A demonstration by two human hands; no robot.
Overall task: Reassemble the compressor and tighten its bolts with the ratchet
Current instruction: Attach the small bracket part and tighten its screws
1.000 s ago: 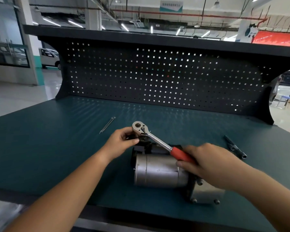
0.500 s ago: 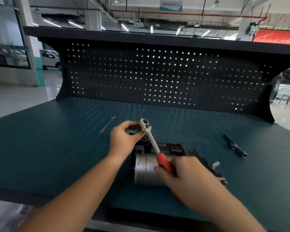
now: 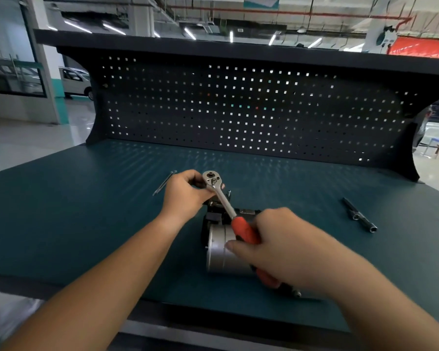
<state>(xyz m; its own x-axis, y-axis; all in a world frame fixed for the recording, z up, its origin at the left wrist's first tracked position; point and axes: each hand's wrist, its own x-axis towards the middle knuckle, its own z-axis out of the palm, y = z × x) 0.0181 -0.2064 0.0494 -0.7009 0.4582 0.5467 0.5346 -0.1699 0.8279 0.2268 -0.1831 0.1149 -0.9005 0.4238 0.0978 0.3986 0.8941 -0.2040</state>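
**Worktop** [image 3: 61, 211]: dark green mat with a perforated back panel [image 3: 238, 110] behind.

**Long bolts** [image 3: 164, 183]: two thin ones lying loose, just beside the left hand and apart from the compressor.

**Left hand** [image 3: 185, 196]: narrow grip, with fingers and thumb pinching the ratchet's chrome head from the side.

**Ratchet** [image 3: 222, 198]: the head is at the far end and the shank slopes back to a red handle. The fingers hide any socket or bolt under the head.

**Compressor** [image 3: 218, 254]: lies on its side near the front edge, directly under the ratchet. Its silver drum is nearest and its black end points away. Nothing visible clamps it.

**Right hand** [image 3: 287, 249]: grip wrapped round the red handle. The hand is blurred.

**Extension bars** [image 3: 360, 215]: two dark pieces, well apart to the right.

**Handling note:** this appears to be the tightening step.
- The left hand should press the head square onto the bolt.
- The right hand should swing the handle in short, level arcs.
- The loose drum may roll, so downward pressure should steady it.
- A tilted head could slip off the bolt.
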